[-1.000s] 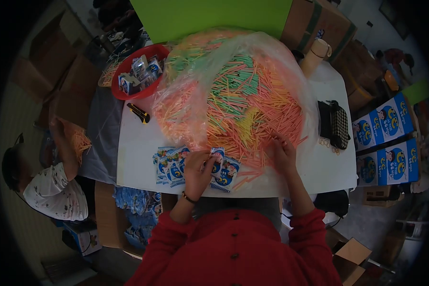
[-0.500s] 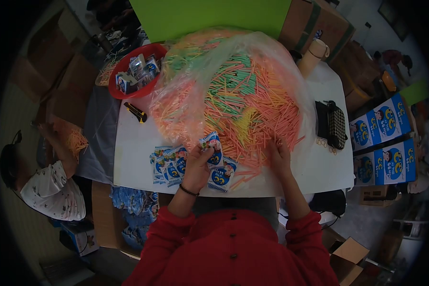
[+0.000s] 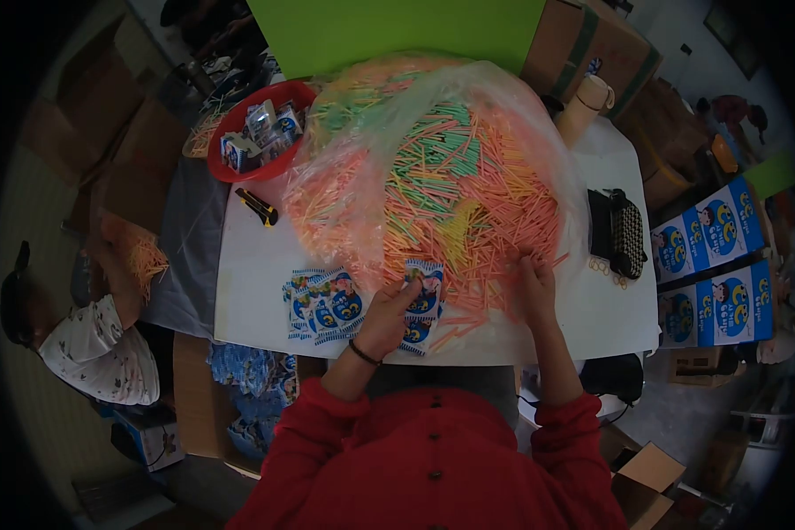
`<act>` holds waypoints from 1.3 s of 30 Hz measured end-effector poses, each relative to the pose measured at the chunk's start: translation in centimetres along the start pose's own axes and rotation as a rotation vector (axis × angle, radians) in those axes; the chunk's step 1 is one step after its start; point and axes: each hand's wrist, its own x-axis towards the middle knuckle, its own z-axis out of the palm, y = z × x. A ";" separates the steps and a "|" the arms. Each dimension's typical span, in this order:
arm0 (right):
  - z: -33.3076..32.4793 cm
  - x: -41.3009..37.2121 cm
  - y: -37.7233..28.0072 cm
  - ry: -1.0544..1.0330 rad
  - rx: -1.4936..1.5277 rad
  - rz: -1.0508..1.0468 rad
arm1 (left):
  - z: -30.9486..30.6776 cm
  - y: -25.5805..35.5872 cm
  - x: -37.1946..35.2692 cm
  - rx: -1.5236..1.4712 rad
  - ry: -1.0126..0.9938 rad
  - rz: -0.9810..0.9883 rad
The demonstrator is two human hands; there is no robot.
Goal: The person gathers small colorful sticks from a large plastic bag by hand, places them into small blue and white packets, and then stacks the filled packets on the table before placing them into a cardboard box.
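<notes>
My left hand (image 3: 387, 320) is closed on a small blue-and-white printed packet (image 3: 428, 284), held upright at the near edge of the pile. Another such packet (image 3: 417, 334) lies just below it on the table. To the left, several more packets (image 3: 331, 305) lie overlapping. My right hand (image 3: 533, 287) is closed, fingertips pinched together at the pile's right front edge; what is between them is too small to make out. Thin pink, orange, green and yellow sticks (image 3: 468, 185) spill in a big heap from a clear plastic bag (image 3: 362, 168).
A red basin (image 3: 228, 168) of packets, a yellow-black box cutter (image 3: 258, 208), a beige bottle (image 3: 585, 108) and a checkered pouch (image 3: 627, 234) stand around the white table (image 3: 247, 300). Another person (image 3: 106, 344) sits at the left. Printed blue boxes (image 3: 724, 300) are stacked at right.
My left hand has moved right with its packet, now more upright. My right hand has shifted slightly right and its fingers are drawn closer together. The view has turned a little.
</notes>
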 end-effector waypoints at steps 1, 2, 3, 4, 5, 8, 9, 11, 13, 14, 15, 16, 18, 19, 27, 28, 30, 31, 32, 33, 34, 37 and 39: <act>0.1 0.0 -0.5 0.000 0.001 0.004 | -0.3 -0.5 0.1 0.000 0.004 -0.001; 0.1 0.1 -1.2 -0.006 0.030 -0.043 | -0.6 -0.9 0.3 0.098 -0.012 0.039; 0.3 0.1 -2.1 -0.014 0.059 -0.090 | -0.8 -1.2 0.4 0.197 -0.026 0.081; 1.3 -0.4 -3.6 -0.020 0.062 -0.089 | -0.8 -1.4 0.6 0.199 -0.021 0.086; 2.5 -1.0 -5.0 -0.068 0.123 -0.055 | -0.9 -1.5 0.7 0.349 -0.048 0.152; 5.8 -3.0 -6.8 -0.161 0.215 -0.024 | 0.0 -1.4 0.6 0.504 -0.062 0.185; 6.6 -3.4 -6.8 -0.197 0.243 -0.033 | 0.4 -1.2 0.5 0.507 -0.061 0.149; 7.5 -3.9 -6.6 -0.261 0.201 -0.088 | 1.1 -1.0 0.4 0.545 -0.097 0.188; 8.7 -4.3 -6.7 -0.329 0.158 -0.144 | 1.2 -1.1 0.6 0.582 -0.131 0.231; 9.4 -4.5 -7.0 -0.361 0.139 -0.161 | 1.1 -1.4 0.7 0.579 -0.163 0.277; 9.9 -4.7 -7.0 -0.393 0.119 -0.179 | 1.2 -1.4 0.7 0.576 -0.195 0.324; 10.2 -4.7 -6.8 -0.394 0.120 -0.180 | 1.2 -1.3 0.5 0.576 -0.194 0.325; 10.5 -4.6 -6.0 -0.428 0.039 -0.233 | 1.4 -1.0 0.1 0.582 -0.190 0.330; 10.7 -4.8 -5.8 -0.429 0.039 -0.232 | 1.2 -1.0 0.1 0.582 -0.189 0.331; 10.5 -5.4 -4.2 -0.258 0.184 -0.014 | 1.3 -1.6 0.1 0.508 -0.147 0.328; 10.4 -5.2 -4.4 -0.257 0.183 -0.014 | 1.2 -1.6 0.1 0.507 -0.147 0.327; 10.2 -4.8 -5.0 -0.174 0.274 0.139 | 0.8 -1.3 0.1 0.588 -0.183 0.248; 10.2 -4.8 -4.9 -0.174 0.274 0.138 | 0.8 -1.3 0.2 0.588 -0.184 0.249; 10.2 -5.0 -4.6 -0.180 0.243 0.092 | 0.9 -1.3 0.1 0.554 -0.190 0.244; 10.1 -5.1 -4.5 -0.185 0.212 0.049 | 0.9 -1.4 0.1 0.520 -0.194 0.237; 10.1 -5.1 -4.5 -0.183 0.213 0.050 | 0.8 -1.6 0.1 0.520 -0.195 0.235; 10.3 -5.1 -4.4 -0.331 -0.045 -0.174 | 0.6 -2.0 0.5 0.490 -0.205 0.289; 10.5 -5.7 -3.9 -0.459 -0.203 -0.207 | 0.7 -2.2 0.6 0.360 -0.249 0.287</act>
